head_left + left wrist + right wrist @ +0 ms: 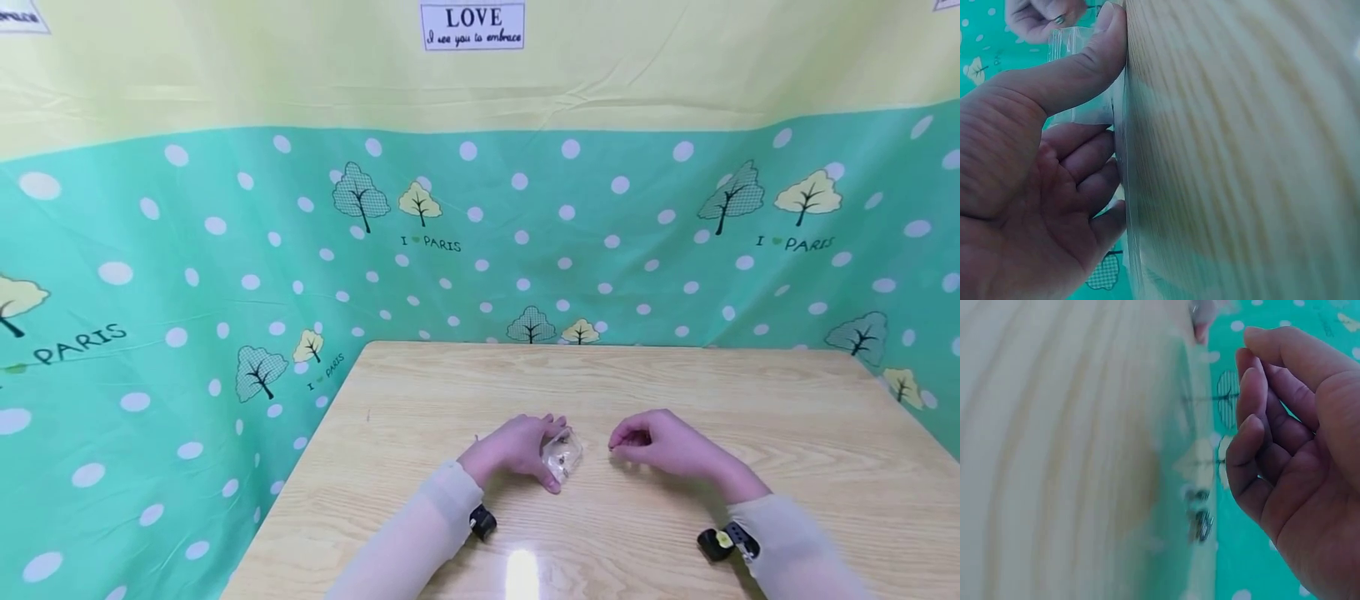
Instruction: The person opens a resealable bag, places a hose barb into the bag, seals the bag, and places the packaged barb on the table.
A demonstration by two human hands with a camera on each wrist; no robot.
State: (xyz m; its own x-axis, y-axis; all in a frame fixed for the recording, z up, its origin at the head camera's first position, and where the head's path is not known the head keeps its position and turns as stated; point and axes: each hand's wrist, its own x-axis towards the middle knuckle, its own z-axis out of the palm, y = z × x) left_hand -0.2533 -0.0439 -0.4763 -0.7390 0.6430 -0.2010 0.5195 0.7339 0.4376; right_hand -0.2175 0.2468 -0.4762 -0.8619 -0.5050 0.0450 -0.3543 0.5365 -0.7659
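My left hand (517, 450) grips a small clear plastic container (564, 457) on the table, thumb on the near side and fingers on the far side. A few tiny dark pieces show through its walls. In the left wrist view the container (1082, 115) stands between the thumb and the fingers. Just right of it, low over the table, my right hand (663, 442) pinches a tiny shiny metal piece (1059, 19) between thumb and forefinger. The right wrist view shows the fingertips (1252, 339) together, the other fingers curled.
Blurred small metal pieces (1200, 522) lie on the table beside the right hand in the right wrist view. The pale wood-grain table (450, 383) ends at a green dotted curtain (420, 292) behind and at the left. Each wrist wears a small black camera (483, 523).
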